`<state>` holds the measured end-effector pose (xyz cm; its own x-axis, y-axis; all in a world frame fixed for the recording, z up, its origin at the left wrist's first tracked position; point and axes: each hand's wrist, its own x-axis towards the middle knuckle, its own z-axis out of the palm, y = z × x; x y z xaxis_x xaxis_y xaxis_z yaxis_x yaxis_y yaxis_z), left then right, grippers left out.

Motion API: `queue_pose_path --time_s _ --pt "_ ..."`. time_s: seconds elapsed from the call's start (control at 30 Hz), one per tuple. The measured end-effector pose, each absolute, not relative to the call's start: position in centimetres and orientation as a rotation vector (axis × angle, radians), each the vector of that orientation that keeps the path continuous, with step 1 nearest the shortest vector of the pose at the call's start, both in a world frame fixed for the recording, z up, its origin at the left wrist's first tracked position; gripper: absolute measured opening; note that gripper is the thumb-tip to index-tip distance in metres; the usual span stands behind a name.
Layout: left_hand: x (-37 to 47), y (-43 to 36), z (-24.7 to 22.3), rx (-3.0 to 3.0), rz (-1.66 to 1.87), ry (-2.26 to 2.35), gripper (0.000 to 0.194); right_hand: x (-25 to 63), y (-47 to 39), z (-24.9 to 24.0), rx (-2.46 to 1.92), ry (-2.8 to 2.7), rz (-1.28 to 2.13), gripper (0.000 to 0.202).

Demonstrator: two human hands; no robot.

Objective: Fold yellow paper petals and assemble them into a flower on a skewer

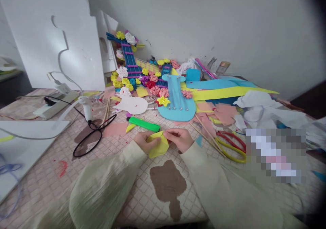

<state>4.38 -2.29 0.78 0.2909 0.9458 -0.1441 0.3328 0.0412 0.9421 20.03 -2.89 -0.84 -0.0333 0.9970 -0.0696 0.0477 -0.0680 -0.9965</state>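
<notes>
A yellow paper piece [158, 147] is held between both hands above the patterned tablecloth. My left hand [146, 141] grips its left side, thumb laid over the paper. The fingers of my right hand [180, 139] pinch its upper right edge. Just beyond the hands lies a green marker [144, 123]. Farther back is a light blue guitar-shaped cutout [176, 111] with strands along it, and a yellow paper flower [163, 101] is at its left edge.
Glue gun [87, 109] with black cable [88, 151] and power strip [54, 107] at left. Decorated dark blue guitar shape [131, 60] at the back. White cutout [133, 105], pink paper scraps [225, 113], yellow-handled scissors [233, 154] and crumpled white paper [265, 112] around.
</notes>
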Motion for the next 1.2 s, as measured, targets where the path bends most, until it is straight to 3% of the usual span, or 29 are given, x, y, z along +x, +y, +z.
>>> queue_pose_path --time_s 0.47,1.2 --pt "3.9 -1.8 -0.3 1.626 0.742 1.284 0.038 19.9 -3.1 -0.4 -1.265 -1.305 1.309 0.027" --pt "3.2 -1.5 0.0 1.607 0.811 1.348 0.037 19.6 -3.4 0.0 -1.208 -1.266 1.429 0.026"
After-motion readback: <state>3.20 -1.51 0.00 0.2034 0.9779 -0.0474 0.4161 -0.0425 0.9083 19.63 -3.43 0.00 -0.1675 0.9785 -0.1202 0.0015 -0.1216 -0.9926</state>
